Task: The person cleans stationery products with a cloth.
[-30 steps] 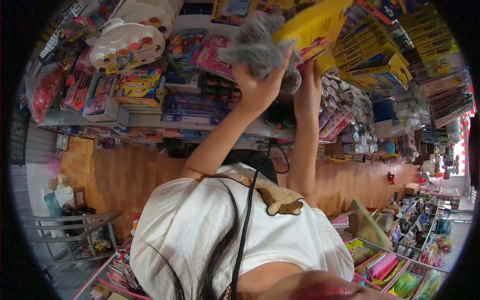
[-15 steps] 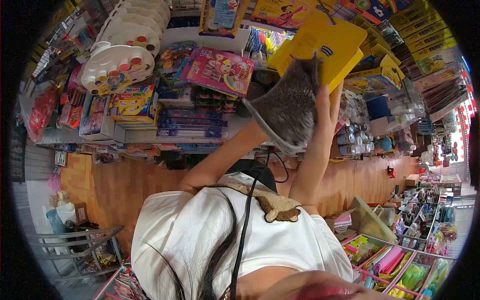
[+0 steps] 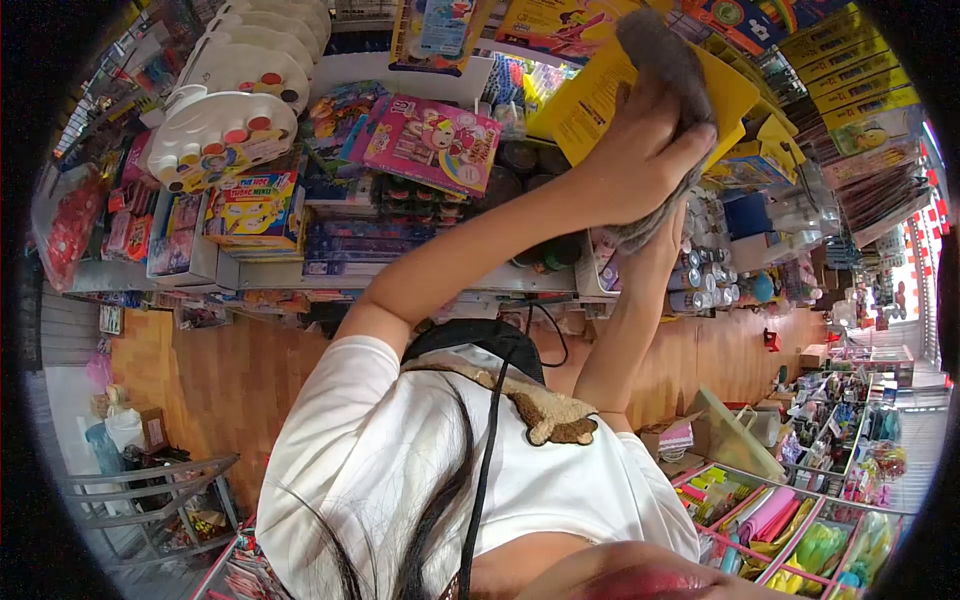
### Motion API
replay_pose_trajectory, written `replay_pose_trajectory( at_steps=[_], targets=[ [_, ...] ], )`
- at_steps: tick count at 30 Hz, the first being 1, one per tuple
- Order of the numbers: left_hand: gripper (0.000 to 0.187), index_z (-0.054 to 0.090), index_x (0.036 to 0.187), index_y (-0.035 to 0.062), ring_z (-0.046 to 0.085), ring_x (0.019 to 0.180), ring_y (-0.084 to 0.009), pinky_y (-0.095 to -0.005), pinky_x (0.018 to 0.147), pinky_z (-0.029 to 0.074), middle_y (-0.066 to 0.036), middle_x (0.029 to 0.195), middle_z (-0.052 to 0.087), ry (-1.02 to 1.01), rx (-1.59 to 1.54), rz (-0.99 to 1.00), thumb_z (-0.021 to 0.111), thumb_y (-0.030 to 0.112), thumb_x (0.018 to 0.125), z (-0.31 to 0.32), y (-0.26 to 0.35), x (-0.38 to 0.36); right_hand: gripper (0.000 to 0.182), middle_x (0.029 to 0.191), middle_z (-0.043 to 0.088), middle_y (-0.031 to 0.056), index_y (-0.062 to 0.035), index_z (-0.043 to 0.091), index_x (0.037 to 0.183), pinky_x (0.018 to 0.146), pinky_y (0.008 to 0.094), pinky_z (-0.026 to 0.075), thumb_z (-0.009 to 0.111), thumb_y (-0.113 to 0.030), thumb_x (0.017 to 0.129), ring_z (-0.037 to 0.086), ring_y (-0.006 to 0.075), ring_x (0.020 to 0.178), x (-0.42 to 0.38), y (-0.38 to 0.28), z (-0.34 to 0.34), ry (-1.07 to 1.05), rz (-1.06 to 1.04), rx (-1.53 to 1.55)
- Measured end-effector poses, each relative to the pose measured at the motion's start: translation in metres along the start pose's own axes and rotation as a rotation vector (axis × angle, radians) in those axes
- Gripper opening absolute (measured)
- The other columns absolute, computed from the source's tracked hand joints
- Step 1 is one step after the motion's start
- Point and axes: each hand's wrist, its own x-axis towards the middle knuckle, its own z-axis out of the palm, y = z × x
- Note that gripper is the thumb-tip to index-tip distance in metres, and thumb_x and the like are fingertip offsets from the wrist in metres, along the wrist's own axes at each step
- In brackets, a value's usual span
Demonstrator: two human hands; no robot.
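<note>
Fingers bent over a grey fluffy cloth [image 3: 662, 58], my left hand [image 3: 640, 160] presses it against a yellow box [image 3: 590, 105]. The cloth lies over the face of the box and hangs down past its lower edge. My right hand [image 3: 662, 240] is under the box and holds it tilted up; the cloth and my left hand cover most of its fingers.
White paint palettes [image 3: 215, 135], a pink box [image 3: 430, 145] and a colourful box [image 3: 255, 210] stand on the shelf at the left. Small jars [image 3: 700, 275] are right of my right arm. Stair-like grey rails [image 3: 160, 495] show at lower left.
My left hand has come up and right, from behind the hanging cloth to on top of it. The cloth, spread out below the box before, is now bunched against the box's face.
</note>
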Motion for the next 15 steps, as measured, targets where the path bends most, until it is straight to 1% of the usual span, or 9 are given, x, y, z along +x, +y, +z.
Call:
replay_pose_trajectory(
  at_steps=[1,3,5,6,8,10,11,13,15],
  targets=[
    [0.038,0.044,0.107,-0.0051,0.031,0.110,-0.0435,-0.0480,0.097,0.020,-0.027,0.113,0.039,0.018,0.072,-0.054,0.037,0.027,0.087,0.006,-0.008,0.010,0.056,0.126,0.038,0.0178,-0.0018,0.026,0.130,0.090,0.0304,0.036,0.053,-0.011,0.083,0.043,0.0281,0.111,0.000,0.000,0.000,-0.007,-0.022,-0.025],
    [0.032,0.045,0.105,-0.0039,0.034,0.108,-0.0426,-0.0458,0.094,0.025,-0.027,0.109,0.041,0.045,0.182,-0.132,0.035,0.021,0.088,0.008,-0.028,0.029,0.052,0.123,0.040,0.0139,-0.0019,0.024,0.131,0.087,0.0301,0.038,0.045,-0.025,0.089,0.045,0.0238,0.106,0.005,-0.018,0.001,-0.068,0.311,0.459],
    [0.028,0.046,0.103,-0.0025,0.036,0.106,-0.0415,-0.0433,0.091,0.029,-0.028,0.107,0.042,0.053,0.227,-0.144,0.033,0.016,0.087,-0.006,-0.049,0.047,0.050,0.119,0.041,0.0117,-0.0009,0.024,0.130,0.087,0.0293,0.035,0.036,-0.033,0.093,0.044,0.0204,0.103,0.006,-0.033,0.008,-0.086,0.416,0.674],
    [0.026,0.046,0.103,-0.0018,0.038,0.105,-0.0409,-0.0419,0.090,0.031,-0.028,0.106,0.043,0.055,0.233,-0.132,0.033,0.014,0.087,-0.012,-0.056,0.053,0.049,0.116,0.041,0.0115,0.0001,0.025,0.129,0.088,0.0287,0.032,0.032,-0.033,0.094,0.041,0.0191,0.102,0.006,-0.040,0.013,-0.075,0.353,0.647],
    [0.025,0.046,0.103,-0.0008,0.039,0.104,-0.0398,-0.0402,0.089,0.033,-0.028,0.104,0.044,0.105,-0.231,-0.282,0.034,0.014,0.087,-0.002,-0.083,0.037,0.057,0.121,0.038,0.0072,-0.0013,0.022,0.132,0.089,0.0265,0.032,0.030,-0.042,0.092,0.039,0.0147,0.105,0.002,-0.034,0.023,-0.005,0.364,0.649],
    [0.025,0.046,0.103,-0.0015,0.040,0.103,-0.0401,-0.0402,0.088,0.033,-0.028,0.104,0.044,0.155,-0.317,-0.360,0.036,0.013,0.086,-0.001,-0.075,0.019,0.059,0.125,0.036,0.0087,-0.0005,0.020,0.133,0.092,0.0280,0.030,0.028,-0.043,0.092,0.037,0.0170,0.110,0.003,-0.026,0.025,0.022,0.286,0.504],
    [0.024,0.045,0.102,-0.0027,0.040,0.102,-0.0408,-0.0411,0.088,0.033,-0.028,0.104,0.043,0.184,-0.172,-0.372,0.037,0.013,0.086,0.000,-0.050,-0.004,0.060,0.127,0.034,0.0102,-0.0001,0.020,0.133,0.094,0.0290,0.029,0.027,-0.043,0.092,0.036,0.0187,0.113,0.003,-0.020,0.024,0.027,0.277,0.480],
    [0.045,0.042,0.116,-0.0042,0.041,0.108,-0.0290,-0.0357,0.094,0.028,-0.021,0.117,0.043,0.136,0.262,0.000,0.041,0.032,0.089,0.009,-0.055,-0.047,0.061,0.132,0.030,0.0132,0.0006,0.020,0.134,0.098,0.0311,0.026,0.025,-0.043,0.092,0.032,0.0222,0.120,0.004,-0.009,0.023,0.038,0.259,0.432],
    [0.034,0.045,0.107,-0.0037,0.037,0.107,-0.0384,-0.0437,0.094,0.026,-0.025,0.113,0.041,0.128,-0.160,-0.196,0.042,0.023,0.086,0.002,0.003,-0.039,0.056,0.134,0.028,0.0151,0.0010,0.021,0.133,0.098,0.0319,0.027,0.026,-0.039,0.094,0.031,0.0233,0.121,0.002,-0.024,0.012,0.022,0.409,0.624]
  ],
)
